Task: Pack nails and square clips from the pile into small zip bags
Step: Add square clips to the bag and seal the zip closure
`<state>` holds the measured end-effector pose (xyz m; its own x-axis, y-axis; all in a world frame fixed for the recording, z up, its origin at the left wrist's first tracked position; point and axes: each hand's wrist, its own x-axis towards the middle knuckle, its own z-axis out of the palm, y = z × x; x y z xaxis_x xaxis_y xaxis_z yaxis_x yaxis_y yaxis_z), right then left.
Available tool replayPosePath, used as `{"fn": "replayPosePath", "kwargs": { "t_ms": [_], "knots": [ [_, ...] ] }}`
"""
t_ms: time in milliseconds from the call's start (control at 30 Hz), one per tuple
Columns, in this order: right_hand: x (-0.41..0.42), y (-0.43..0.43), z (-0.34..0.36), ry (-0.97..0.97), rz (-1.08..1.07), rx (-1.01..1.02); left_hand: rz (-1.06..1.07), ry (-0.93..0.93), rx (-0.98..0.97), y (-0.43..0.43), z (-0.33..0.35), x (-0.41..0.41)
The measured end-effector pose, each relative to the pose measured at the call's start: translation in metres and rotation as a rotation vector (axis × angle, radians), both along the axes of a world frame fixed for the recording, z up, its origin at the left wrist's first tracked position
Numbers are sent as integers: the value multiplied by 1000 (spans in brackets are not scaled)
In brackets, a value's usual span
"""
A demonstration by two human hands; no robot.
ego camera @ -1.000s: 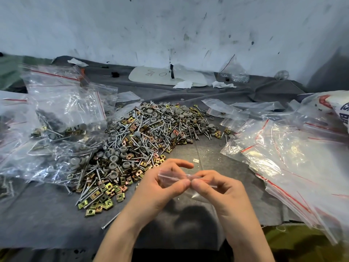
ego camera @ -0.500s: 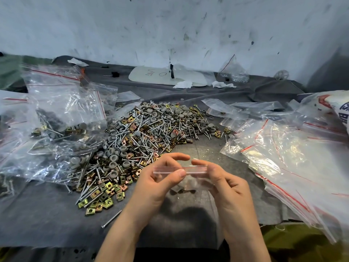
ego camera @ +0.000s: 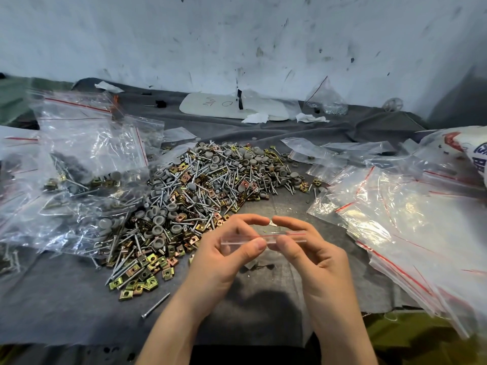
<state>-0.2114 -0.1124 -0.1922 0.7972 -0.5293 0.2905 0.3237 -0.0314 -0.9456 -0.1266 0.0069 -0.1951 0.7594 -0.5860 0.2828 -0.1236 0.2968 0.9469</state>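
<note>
The pile of silver nails and brass-coloured square clips spreads across the middle of the bench, with the clips thickest at its near left end. One loose nail lies apart toward the front edge. A clear small zip bag, red-lined along its strip, is held level above the bench, pinched between the left hand and the right hand. Empty zip bags lie heaped at the right edge.

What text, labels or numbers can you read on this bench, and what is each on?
"O": handwritten on the white board at the back.
Scribble left of it: handwriting, too unclear to read.
Print on the white sack at the right edge: red and blue, cut off, blurred, unreadable.
Loose zip bags and the held small zip bag: red lines only, no text.
</note>
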Motion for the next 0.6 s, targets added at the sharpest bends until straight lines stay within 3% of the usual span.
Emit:
{"fn": "replayPosePath", "kwargs": {
  "t_ms": [600],
  "knots": [
    [-2, 0, -7, 32, -112, 40, 25, 55, -16, 12, -3, 14]
  ]
}}
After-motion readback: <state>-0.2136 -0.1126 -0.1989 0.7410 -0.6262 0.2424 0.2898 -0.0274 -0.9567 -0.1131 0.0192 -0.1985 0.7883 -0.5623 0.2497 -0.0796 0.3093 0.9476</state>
